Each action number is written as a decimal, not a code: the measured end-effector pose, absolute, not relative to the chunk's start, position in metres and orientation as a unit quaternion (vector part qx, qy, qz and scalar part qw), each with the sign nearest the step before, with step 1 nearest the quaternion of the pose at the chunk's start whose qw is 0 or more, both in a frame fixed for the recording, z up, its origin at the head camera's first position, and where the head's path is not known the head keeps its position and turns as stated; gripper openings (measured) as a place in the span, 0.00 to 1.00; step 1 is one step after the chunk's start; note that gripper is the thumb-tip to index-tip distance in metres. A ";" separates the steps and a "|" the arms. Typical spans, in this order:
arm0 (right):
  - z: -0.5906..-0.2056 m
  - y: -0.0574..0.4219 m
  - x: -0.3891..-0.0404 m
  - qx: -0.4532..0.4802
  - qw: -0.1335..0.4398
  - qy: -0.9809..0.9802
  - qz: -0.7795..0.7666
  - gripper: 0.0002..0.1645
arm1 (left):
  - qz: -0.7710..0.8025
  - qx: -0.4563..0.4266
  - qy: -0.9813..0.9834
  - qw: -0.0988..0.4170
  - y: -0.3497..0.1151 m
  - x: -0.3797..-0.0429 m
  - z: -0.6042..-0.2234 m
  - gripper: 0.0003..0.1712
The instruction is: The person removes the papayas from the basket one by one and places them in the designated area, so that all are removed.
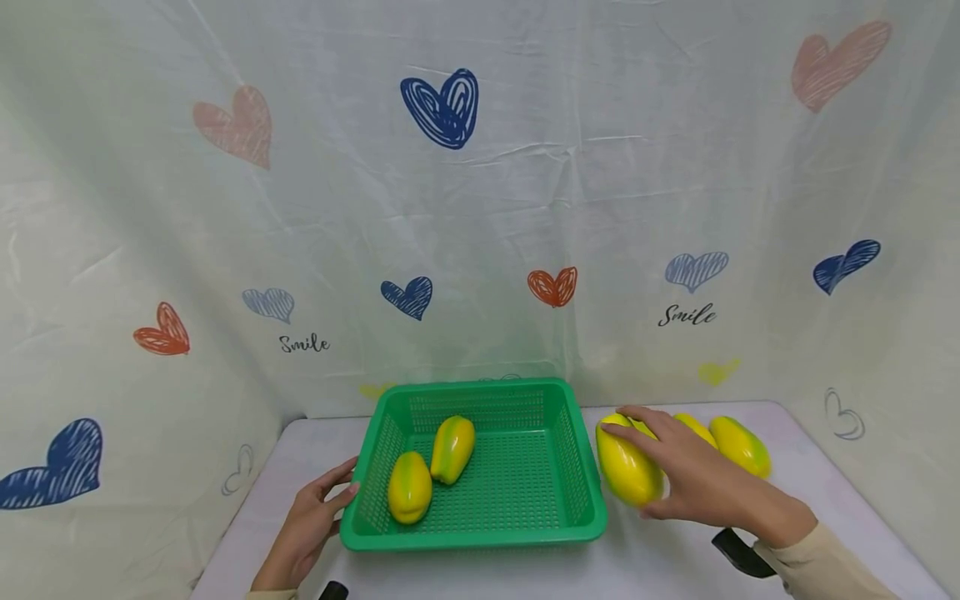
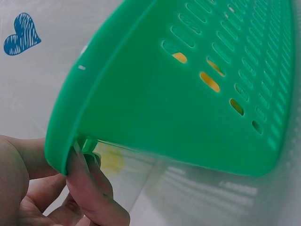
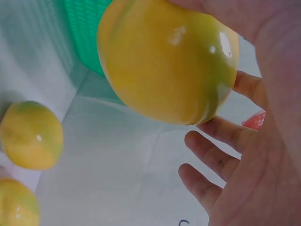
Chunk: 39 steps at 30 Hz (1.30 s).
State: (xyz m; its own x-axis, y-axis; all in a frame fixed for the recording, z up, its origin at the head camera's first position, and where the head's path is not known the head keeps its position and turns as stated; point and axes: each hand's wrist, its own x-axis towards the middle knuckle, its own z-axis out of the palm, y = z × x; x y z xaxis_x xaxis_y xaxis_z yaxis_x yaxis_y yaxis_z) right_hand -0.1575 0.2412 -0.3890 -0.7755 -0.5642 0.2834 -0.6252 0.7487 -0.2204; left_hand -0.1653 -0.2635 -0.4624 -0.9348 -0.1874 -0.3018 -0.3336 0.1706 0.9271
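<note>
1. Yellow and glossy with green streaks, plump and smooth, the held fruit [image 1: 626, 467] is just right of the green basket [image 1: 480, 540]; my right hand [image 1: 697, 471] grips it between thumb and fingers, the outer fingers spread.
2. My left hand [image 1: 309, 512] pinches the basket's left rim, fingers hooked underneath.
3. Inside, toward the left, lie the front fruit [image 1: 410, 487] and the rear fruit [image 1: 453, 450], matching in colour; whether they touch, I can't tell.
4. Past my right hand, two loose fruits [image 1: 741, 446] rest on the white table [image 1: 645, 567]. I judge the work under half done: two in, three outside.
5. Behind hangs a heart-printed cloth [image 1: 487, 225].
</note>
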 end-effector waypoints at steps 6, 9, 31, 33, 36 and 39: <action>-0.395 0.249 -0.155 0.297 0.075 -0.940 0.148 0.64 | 0.621 -0.173 0.762 0.059 -0.264 -0.165 -0.463 0.32; -0.401 0.253 -0.152 0.299 0.077 -0.940 0.143 0.65 | 0.620 -0.175 0.763 0.059 -0.264 -0.166 -0.463 0.32; -0.444 0.277 -0.141 0.259 0.025 -0.952 0.158 0.61 | 0.624 -0.170 0.761 0.055 -0.264 -0.164 -0.463 0.32; -0.449 0.280 -0.141 0.270 0.037 -0.950 0.154 0.61 | 0.624 -0.170 0.761 0.054 -0.264 -0.164 -0.463 0.32; -0.455 0.283 -0.140 0.280 0.048 -0.948 0.146 0.62 | 0.625 -0.171 0.760 0.054 -0.264 -0.164 -0.463 0.32; -0.459 0.286 -0.140 0.281 0.044 -0.948 0.145 0.62 | 0.627 -0.171 0.758 0.056 -0.264 -0.163 -0.463 0.32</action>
